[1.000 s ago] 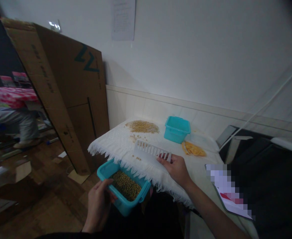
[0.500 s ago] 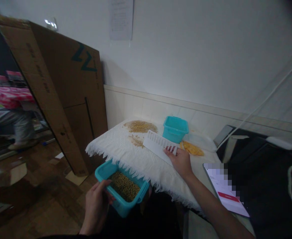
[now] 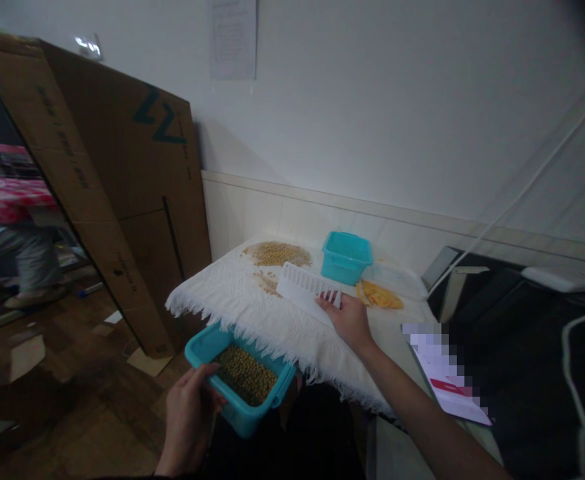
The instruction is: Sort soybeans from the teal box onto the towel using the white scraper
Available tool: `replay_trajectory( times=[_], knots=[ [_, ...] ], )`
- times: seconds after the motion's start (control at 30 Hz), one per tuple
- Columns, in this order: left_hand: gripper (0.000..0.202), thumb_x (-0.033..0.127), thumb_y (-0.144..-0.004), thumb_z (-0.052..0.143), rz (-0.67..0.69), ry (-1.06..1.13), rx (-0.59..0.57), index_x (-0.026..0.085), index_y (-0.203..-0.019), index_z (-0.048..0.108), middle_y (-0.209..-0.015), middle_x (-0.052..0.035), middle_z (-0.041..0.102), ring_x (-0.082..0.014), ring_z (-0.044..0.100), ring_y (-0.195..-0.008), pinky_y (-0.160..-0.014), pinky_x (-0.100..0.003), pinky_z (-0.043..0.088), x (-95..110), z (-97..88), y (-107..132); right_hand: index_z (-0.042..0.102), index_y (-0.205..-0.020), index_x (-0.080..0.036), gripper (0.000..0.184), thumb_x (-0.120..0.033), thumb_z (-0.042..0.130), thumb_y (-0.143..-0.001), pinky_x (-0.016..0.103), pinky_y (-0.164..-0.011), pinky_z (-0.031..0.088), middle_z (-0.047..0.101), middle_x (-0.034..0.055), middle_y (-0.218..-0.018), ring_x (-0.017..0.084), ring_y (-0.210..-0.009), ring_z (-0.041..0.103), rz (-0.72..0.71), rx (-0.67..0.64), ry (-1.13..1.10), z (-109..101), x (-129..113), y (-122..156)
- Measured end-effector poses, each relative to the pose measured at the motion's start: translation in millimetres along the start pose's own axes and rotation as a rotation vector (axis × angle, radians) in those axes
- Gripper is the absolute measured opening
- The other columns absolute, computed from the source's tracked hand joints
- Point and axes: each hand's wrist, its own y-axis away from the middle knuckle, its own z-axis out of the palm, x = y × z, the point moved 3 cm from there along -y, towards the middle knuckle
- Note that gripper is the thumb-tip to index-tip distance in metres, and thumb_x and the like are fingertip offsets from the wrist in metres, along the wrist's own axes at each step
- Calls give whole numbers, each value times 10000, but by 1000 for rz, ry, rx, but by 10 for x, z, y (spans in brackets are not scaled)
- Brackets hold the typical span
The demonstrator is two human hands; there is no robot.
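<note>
The left hand (image 3: 190,413) is clamping its fingers on the rim of a rectangular teal box (image 3: 237,415); the box's long axis is running far-left to near-right, round beans (image 3: 247,375) lying inside. Over a fringed white cloth (image 3: 227,293), a flat, slotted white scraper (image 3: 298,293) is pointing far-left along its long axis, toward loose beans (image 3: 267,282), slots lining its far edge. The right hand (image 3: 350,323) is clamping its fingers on the near-right end.

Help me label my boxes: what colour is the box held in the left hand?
That box is turquoise, seen best in the head view.
</note>
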Motion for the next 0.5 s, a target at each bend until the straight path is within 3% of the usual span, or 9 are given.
replay_trajectory(
  times=[0.1,0.33,0.5],
  knots=[
    [233,374,-506,798,-71,41,-2,189,-502,656,-359,-16,535,-145,456,-316,-355,-260,324,-47,-27,-31,727,-655,-184,360,-505,687,-813,289,-536,417,710,46,-592,208,-551,616,5,1,-16,5,-20,14],
    [226,351,-489,817,-59,63,9,173,-566,703,-385,8,541,-142,483,-353,-371,-251,346,-67,-47,-54,708,-617,-167,379,-509,702,-780,264,-494,347,649,25,-541,169,-511,540,41,-12,-36,15,-29,21],
    [249,376,-515,811,-72,46,11,173,-528,667,-373,-12,537,-144,466,-336,-370,-268,333,-62,-34,-35,733,-652,-169,383,-521,692,-797,268,-510,374,667,23,-559,172,-514,549,22,-8,-60,17,-37,45]
  ],
)
